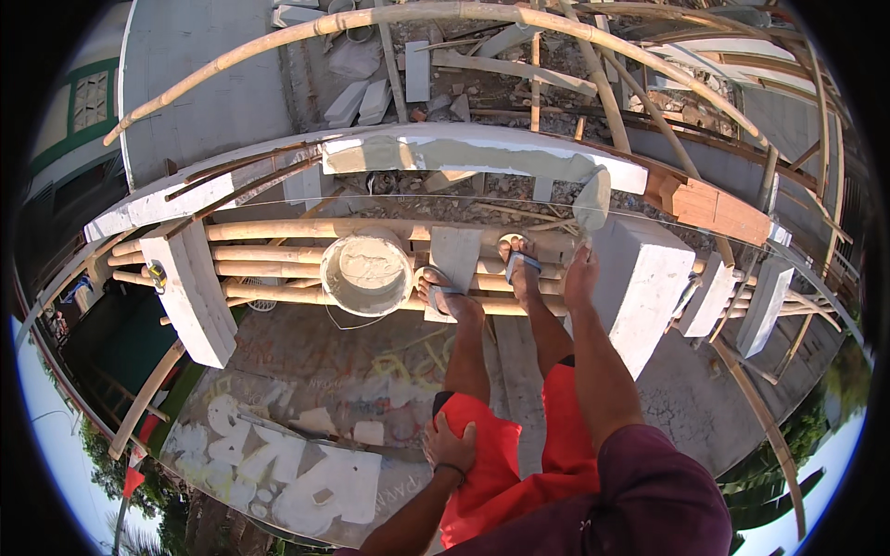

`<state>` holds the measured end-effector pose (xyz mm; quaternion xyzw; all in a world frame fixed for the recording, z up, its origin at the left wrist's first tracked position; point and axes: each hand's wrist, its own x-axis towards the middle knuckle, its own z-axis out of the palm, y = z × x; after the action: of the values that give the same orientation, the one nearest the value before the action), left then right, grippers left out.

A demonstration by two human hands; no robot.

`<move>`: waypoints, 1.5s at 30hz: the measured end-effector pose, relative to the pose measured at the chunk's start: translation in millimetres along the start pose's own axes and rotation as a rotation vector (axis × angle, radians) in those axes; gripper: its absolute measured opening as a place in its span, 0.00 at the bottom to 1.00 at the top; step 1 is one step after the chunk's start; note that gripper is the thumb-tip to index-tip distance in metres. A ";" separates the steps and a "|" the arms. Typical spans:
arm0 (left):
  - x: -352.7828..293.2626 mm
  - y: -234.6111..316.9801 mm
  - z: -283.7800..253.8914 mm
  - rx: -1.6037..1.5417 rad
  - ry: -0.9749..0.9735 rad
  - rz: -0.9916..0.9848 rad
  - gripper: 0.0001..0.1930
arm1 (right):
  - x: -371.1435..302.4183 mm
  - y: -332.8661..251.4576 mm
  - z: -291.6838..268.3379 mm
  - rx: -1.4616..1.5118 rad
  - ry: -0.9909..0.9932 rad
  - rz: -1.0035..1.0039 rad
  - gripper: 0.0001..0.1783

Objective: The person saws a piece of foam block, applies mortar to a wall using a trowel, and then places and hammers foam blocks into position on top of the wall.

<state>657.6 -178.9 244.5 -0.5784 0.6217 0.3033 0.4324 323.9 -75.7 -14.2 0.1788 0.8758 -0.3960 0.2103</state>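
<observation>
Bucket [366, 305] w/ gry. paste [368, 262] on bamboo [278, 228]; R fingers [582, 267] grip trowel [592, 200].

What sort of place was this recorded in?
Probably an outdoor building site, up on scaffolding: bamboo poles run beneath the person's feet, a bucket of grey mortar stands on them, and the right hand holds a trowel near a mortar-smeared white wall.
</observation>
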 end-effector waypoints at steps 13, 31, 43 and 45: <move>-3.8 0.1 -3.4 -0.128 -0.123 -0.098 0.43 | -128.5 -126.9 181.3 0.083 -0.608 0.228 0.27; -9.0 -1.7 6.8 -0.231 -0.147 -0.119 0.43 | -173.2 -136.0 241.0 -0.463 -0.437 -0.457 0.22; -5.4 1.3 -1.2 -0.202 -0.149 -0.102 0.43 | -91.0 -85.9 118.6 -0.409 -0.265 -0.185 0.26; -5.3 3.0 -3.3 -0.174 -0.151 -0.087 0.43 | -59.5 -51.4 81.2 -0.454 -0.120 -0.117 0.27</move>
<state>653.9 -179.0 250.3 -0.6156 0.5331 0.3796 0.4390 368.1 -178.8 -0.6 0.0518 0.9371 -0.2107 0.2736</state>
